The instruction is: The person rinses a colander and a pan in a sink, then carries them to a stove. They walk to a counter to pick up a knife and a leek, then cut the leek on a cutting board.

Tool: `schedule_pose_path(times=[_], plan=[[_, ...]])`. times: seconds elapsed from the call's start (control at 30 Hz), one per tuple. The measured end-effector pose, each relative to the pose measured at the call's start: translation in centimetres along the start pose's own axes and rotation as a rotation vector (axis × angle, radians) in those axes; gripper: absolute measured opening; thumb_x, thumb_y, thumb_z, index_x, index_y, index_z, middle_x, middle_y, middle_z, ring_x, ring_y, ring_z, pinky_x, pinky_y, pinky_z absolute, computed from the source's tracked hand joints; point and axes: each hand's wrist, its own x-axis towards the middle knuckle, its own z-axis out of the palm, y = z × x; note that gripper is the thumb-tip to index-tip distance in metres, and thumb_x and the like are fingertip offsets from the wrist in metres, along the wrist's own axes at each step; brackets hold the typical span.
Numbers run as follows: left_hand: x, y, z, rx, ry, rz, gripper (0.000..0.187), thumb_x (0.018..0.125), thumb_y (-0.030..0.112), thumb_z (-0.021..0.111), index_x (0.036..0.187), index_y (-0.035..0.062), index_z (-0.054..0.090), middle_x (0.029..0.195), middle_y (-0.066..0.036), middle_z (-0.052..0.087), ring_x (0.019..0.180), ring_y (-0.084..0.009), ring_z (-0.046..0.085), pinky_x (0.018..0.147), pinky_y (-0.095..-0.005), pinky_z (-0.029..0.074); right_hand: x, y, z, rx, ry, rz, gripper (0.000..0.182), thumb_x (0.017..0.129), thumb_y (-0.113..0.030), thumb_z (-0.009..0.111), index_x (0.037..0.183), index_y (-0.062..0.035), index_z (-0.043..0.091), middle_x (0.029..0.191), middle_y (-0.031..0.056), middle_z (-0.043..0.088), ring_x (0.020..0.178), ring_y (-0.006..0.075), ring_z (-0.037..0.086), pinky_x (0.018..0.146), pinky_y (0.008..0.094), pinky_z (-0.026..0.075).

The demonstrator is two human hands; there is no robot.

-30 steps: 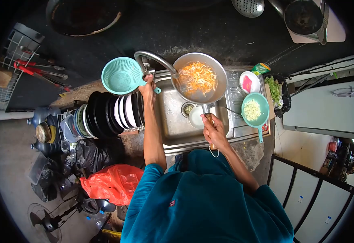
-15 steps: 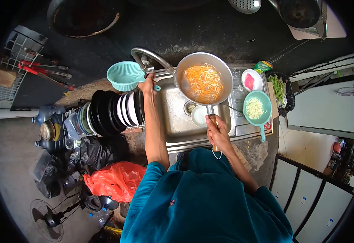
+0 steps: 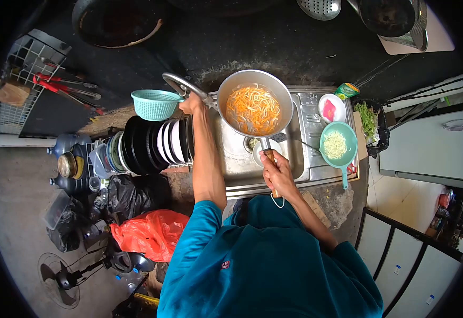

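Saucepan (image 3: 286, 100) held above the far edge of the sink basin (image 3: 237, 168); contents, orange and white shreds (image 3: 255, 108) in liquid. Right hand (image 3: 277, 174) clenched around its wooden handle. A white bowl (image 3: 258, 154) sits in the basin, partly hidden beneath that handle. Left hand (image 3: 192, 103) grasping the handle of a green strainer (image 3: 154, 108), upright beyond the basin's far left corner, by the faucet (image 3: 184, 85). At the drainboard's (image 3: 306, 114) right edge, a second strainer (image 3: 352, 146) holds pale shreds.
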Motion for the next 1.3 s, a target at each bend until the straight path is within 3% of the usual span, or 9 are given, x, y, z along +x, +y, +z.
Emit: schedule_pose_path(times=[0.23,0.4,0.5,0.63,0.67,0.8,0.93,1.07,1.3], plan=[[0.5,-0.1,0.1,0.403,0.086,0.399,0.03,0.067,0.017,0.071,0.071,-0.0099,0.059,0.069,-0.027,0.062,0.059,-0.0395,0.062,0.062,-0.0479,0.048,-0.4,0.3,-1.1,0.002,0.046,0.03,0.025,0.093,-0.03,0.056,0.099,-0.0055,0.051,0.055,-0.0025,0.04,0.034,0.006,0.034,0.031,0.0224,0.026],[-0.3,-0.3,-0.1,0.284,0.032,0.397,0.029,0.071,0.017,0.065,0.068,-0.0117,0.057,0.072,-0.033,0.059,0.073,-0.0444,0.062,0.068,-0.0512,0.045,-1.1,1.4,-2.1,0.004,0.122,0.01,0.024,0.093,-0.029,0.056,0.097,-0.006,0.051,0.053,-0.0025,0.039,0.033,0.0061,0.033,0.031,0.0227,0.025],[-1.0,0.7,-1.2,0.235,-0.242,0.313,0.05,0.066,0.031,0.082,0.073,-0.0115,0.057,0.071,-0.024,0.061,0.07,-0.041,0.059,0.074,-0.047,0.046,-1.5,1.9,-2.6,0.031,0.162,0.016,0.025,0.093,-0.029,0.055,0.097,-0.0051,0.051,0.053,-0.0022,0.039,0.033,0.006,0.033,0.03,0.0227,0.024],[-0.8,0.9,-2.2,0.008,-0.438,0.491,0.058,0.063,0.033,0.085,0.096,-0.0093,0.062,0.09,-0.022,0.064,0.084,-0.0328,0.061,0.084,-0.0405,0.045,-2.2,2.2,-3.2,0.037,0.194,-0.005,0.025,0.093,-0.028,0.055,0.095,-0.0038,0.051,0.053,-0.0019,0.039,0.034,0.0063,0.033,0.03,0.0225,0.024],[0.5,0.0,-2.1,0.027,-0.535,0.445,0.067,0.064,0.029,0.085,0.111,-0.0091,0.057,0.108,-0.021,0.061,0.099,-0.0288,0.057,0.093,-0.0372,0.041,-2.3,2.2,-3.2,0.033,0.211,-0.003,0.025,0.094,-0.028,0.055,0.094,-0.0035,0.052,0.053,-0.0018,0.039,0.034,0.0064,0.034,0.03,0.0224,0.025],[0.5,0.6,-2.9,-0.118,-0.605,0.431,0.074,0.065,0.022,0.085,0.122,-0.0098,0.048,0.124,-0.018,0.051,0.112,-0.0268,0.049,0.102,-0.0351,0.033,-2.7,2.8,-3.2,0.066,0.236,-0.006,0.024,0.094,-0.028,0.055,0.094,-0.004,0.052,0.053,-0.002,0.039,0.033,0.0062,0.034,0.03,0.0224,0.024],[0.4,0.6,-1.9,-0.199,-0.555,0.347,0.073,0.064,0.025,0.086,0.118,-0.0101,0.051,0.118,-0.019,0.055,0.108,-0.0265,0.052,0.098,-0.0358,0.037,-3.5,4.1,-3.6,0.062,0.26,0.001,0.03,0.095,-0.029,0.054,0.108,-0.003,0.053,0.052,-0.0037,0.037,0.034,0.0048,0.032,0.032,0.0211,0.022],[-0.7,1.5,-1.0,0.057,-0.354,0.217,0.074,0.057,0.039,0.087,0.102,-0.0118,0.057,0.103,-0.021,0.061,0.094,-0.0303,0.058,0.088,-0.0391,0.044,-5.2,5.1,-3.6,0.039,0.261,0.005,0.031,0.095,-0.029,0.053,0.111,-0.0022,0.052,0.052,-0.0037,0.035,0.035,0.0042,0.031,0.032,0.0209,0.022],[-0.6,1.2,-1.7,-0.061,-0.353,0.037,0.068,0.058,0.04,0.087,0.094,-0.0099,0.059,0.09,-0.018,0.06,0.087,-0.0285,0.057,0.084,-0.0394,0.045,-7.2,7.8,-3.7,0.06,0.26,0.013,0.028,0.095,-0.027,0.053,0.109,-0.0018,0.052,0.052,-0.0026,0.037,0.034,0.0051,0.031,0.031,0.0215,0.024]])
